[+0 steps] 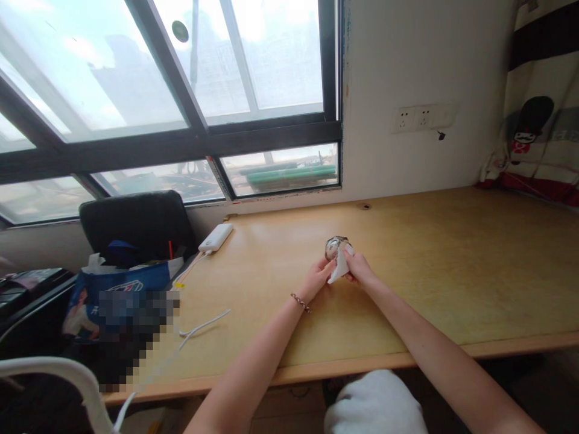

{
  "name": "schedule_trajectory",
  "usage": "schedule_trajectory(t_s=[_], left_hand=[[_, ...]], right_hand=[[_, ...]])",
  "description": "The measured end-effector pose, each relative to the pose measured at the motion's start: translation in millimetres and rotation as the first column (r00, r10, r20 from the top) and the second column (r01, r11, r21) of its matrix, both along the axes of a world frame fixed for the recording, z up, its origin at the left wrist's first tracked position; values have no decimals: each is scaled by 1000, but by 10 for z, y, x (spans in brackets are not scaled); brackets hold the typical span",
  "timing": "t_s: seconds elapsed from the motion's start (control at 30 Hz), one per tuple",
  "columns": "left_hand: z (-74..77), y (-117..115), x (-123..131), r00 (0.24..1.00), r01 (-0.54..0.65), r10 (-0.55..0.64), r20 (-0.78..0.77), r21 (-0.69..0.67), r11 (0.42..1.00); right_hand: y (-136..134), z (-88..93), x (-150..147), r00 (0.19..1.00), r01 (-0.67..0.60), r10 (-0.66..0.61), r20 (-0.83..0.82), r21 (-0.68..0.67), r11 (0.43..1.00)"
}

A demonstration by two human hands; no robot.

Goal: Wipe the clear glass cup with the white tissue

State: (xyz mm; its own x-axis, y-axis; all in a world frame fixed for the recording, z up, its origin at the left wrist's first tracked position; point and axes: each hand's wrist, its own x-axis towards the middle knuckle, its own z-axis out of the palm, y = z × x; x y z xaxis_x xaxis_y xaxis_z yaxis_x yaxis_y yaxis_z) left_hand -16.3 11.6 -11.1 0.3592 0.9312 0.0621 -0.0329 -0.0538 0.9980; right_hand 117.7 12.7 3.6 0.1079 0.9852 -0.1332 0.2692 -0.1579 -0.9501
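Over the middle of the wooden table (pixel 271 271), both hands meet at a small, shiny, rounded object (pixel 335 245). My left hand (pixel 319 275), with a bracelet at the wrist, is closed on its left side. A white piece of paper or tissue (pixel 339 269) hangs between the hands. My right hand (pixel 357 267) pinches this white piece at the right of the shiny object. Some fingertips are hidden behind the two things, and the shiny object is too small to name.
A white power bank (pixel 216 238) with cables lies at the table's back left. A loose white cable (pixel 203 326) crosses the left part. Beyond the left edge are a blue bag (pixel 113 295) and a black chair (pixel 138 223).
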Motion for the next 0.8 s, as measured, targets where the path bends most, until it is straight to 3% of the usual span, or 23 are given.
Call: schedule_trajectory(t_s=[0.17,0.33,0.47,0.57,0.67,0.8], left_hand=[[-74,56,-31,998,-63,63,18,6,998],[-43,65,-55,995,-46,50,89,-49,998],[-7,61,-69,978,-56,69,199,-69,996],[-39,84,-88,970,-71,93,225,-105,992],[-92,108,-101,971,-120,138,194,-99,988],[-98,91,-84,980,-180,182,84,-33,983]], right_hand=[[-28,80,-12,996,-5,1,94,50,999],[-53,82,-27,979,18,-60,193,213,977],[-61,43,-41,891,36,-194,412,361,932],[-65,22,-48,844,-11,-226,486,437,899],[-68,8,-48,870,-15,-187,456,404,914],[-66,10,-35,947,16,-97,308,255,967]])
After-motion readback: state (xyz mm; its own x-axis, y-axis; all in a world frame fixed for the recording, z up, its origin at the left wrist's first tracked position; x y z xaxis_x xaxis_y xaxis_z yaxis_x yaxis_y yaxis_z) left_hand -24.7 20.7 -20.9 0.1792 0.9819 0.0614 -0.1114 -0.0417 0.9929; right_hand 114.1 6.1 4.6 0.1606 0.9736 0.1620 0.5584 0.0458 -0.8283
